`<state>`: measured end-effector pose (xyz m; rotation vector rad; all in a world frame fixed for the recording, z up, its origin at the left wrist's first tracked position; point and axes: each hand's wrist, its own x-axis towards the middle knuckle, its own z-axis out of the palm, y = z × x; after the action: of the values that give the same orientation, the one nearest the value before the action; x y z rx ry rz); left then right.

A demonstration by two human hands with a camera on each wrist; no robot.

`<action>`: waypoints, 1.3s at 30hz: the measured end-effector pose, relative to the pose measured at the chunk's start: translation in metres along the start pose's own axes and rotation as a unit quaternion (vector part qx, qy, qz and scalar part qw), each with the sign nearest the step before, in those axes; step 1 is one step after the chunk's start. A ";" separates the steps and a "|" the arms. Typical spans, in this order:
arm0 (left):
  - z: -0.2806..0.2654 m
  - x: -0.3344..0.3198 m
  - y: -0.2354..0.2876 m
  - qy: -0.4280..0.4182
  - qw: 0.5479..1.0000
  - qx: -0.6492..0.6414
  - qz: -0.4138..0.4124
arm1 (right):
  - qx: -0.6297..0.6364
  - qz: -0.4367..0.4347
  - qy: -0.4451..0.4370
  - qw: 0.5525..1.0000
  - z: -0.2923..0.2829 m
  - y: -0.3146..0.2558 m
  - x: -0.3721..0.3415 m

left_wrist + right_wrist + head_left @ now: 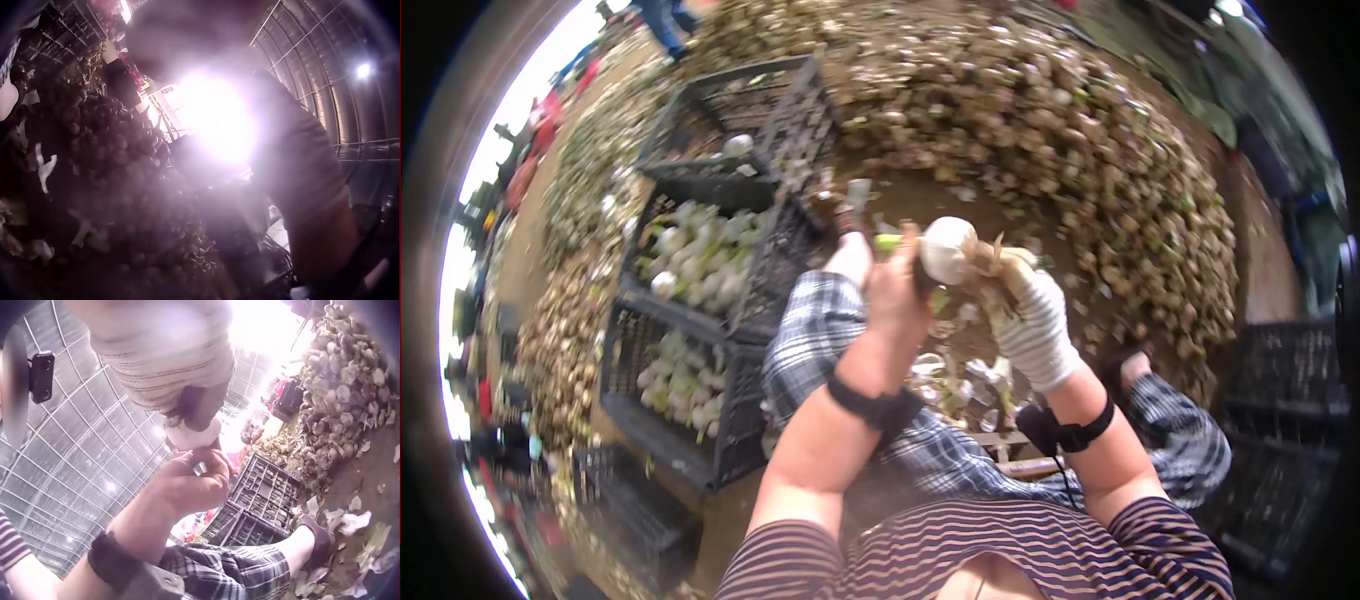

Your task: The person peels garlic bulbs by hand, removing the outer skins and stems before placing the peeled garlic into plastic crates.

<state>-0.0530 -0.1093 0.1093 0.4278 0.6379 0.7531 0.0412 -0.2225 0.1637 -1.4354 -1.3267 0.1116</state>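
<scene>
A white garlic bulb (948, 251) is between the two hands, its dry stem toward the right. My gloved right hand (1035, 325) grips the bulb by its stem. Close against the bulb's left side is my bare left hand (897, 290). In the right wrist view the bare hand (194, 481) has its fingers curled round a small shiny object (200, 467), mostly hidden, just under the bulb (197, 433); the striped glove (165, 365) is above. Glare and blur in the left wrist view leave only the striped glove (300, 150) recognizable.
Black crates (670, 312) with pale bulbs stand at the left. A large garlic heap (1050, 110) spreads behind the hands, and dark crates (1280, 380) are at the right. Peelings and trimmed pieces (960, 390) lie between the legs.
</scene>
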 end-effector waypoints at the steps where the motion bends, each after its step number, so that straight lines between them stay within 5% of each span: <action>1: -0.006 0.005 -0.003 0.008 1.000 -0.006 0.027 | 0.017 0.029 -0.030 0.999 0.001 0.000 -0.003; 5: 0.011 -0.011 0.044 0.104 0.988 -0.058 0.097 | 0.046 0.151 -0.070 0.985 -0.009 0.011 -0.023; 9: -0.048 0.006 0.106 0.001 0.938 -0.221 0.266 | 0.012 0.281 -0.072 0.957 -0.026 0.030 -0.047; 11: -0.031 -0.010 0.129 0.047 0.908 -0.248 0.336 | -0.119 0.221 -0.095 0.963 -0.037 0.045 -0.060; 13: -0.036 -0.011 0.130 0.053 0.938 -0.238 0.248 | -0.148 0.270 -0.094 0.947 -0.039 0.081 -0.094; 16: -0.011 -0.011 0.118 0.078 0.957 -0.192 0.201 | -0.303 0.317 -0.266 0.858 -0.045 0.137 -0.129; 18: -0.029 -0.004 0.122 -0.066 0.976 -0.142 0.152 | -0.185 0.396 -0.163 0.884 -0.057 0.205 -0.169; 22: -0.031 0.001 0.117 -0.123 0.982 -0.057 0.130 | -0.353 0.437 -0.011 0.827 -0.075 0.263 -0.120; 24: -0.024 0.003 0.110 -0.216 0.972 -0.051 0.075 | -0.305 0.497 0.045 0.811 -0.071 0.303 -0.096; 26: -0.016 0.001 0.106 -0.212 0.975 -0.029 0.064 | -0.283 0.607 -0.099 0.736 -0.051 0.299 -0.057; 27: -0.012 0.000 0.106 -0.215 0.974 -0.024 0.059 | -0.271 0.492 -0.351 0.749 -0.023 0.337 -0.070; 28: -0.011 0.001 0.106 -0.219 0.974 -0.017 0.057 | -0.261 0.212 -0.243 0.910 0.005 0.316 -0.079; 30: -0.002 -0.004 0.100 -0.191 0.979 -0.015 0.066 | -0.101 0.199 -0.220 0.950 0.023 0.278 -0.082; 32: 0.002 -0.002 0.097 -0.157 0.985 0.008 0.064 | -0.250 0.292 -0.186 0.904 -0.018 0.257 -0.022; 33: 0.007 0.000 0.092 -0.149 0.987 0.014 0.057 | -0.391 0.405 -0.172 0.809 -0.039 0.274 -0.011; 35: 0.026 -0.001 0.080 -0.095 0.991 0.029 0.089 | -0.397 0.523 0.031 0.753 -0.079 0.318 -0.031; 36: 0.040 -0.003 0.068 0.015 0.991 0.052 0.125 | -0.437 0.525 0.095 0.724 -0.089 0.376 -0.077; 38: 0.057 0.004 0.056 0.067 0.994 0.026 0.080 | -0.360 0.749 -0.070 0.551 -0.117 0.320 -0.038; 39: 0.053 0.006 0.054 0.028 0.998 0.031 0.036 | -0.456 0.617 -0.034 0.640 -0.120 0.358 -0.079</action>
<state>-0.0409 -0.0764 0.1768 0.4901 0.7036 0.8177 0.3208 -0.2645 -0.0994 -3.0482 -0.0772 0.4271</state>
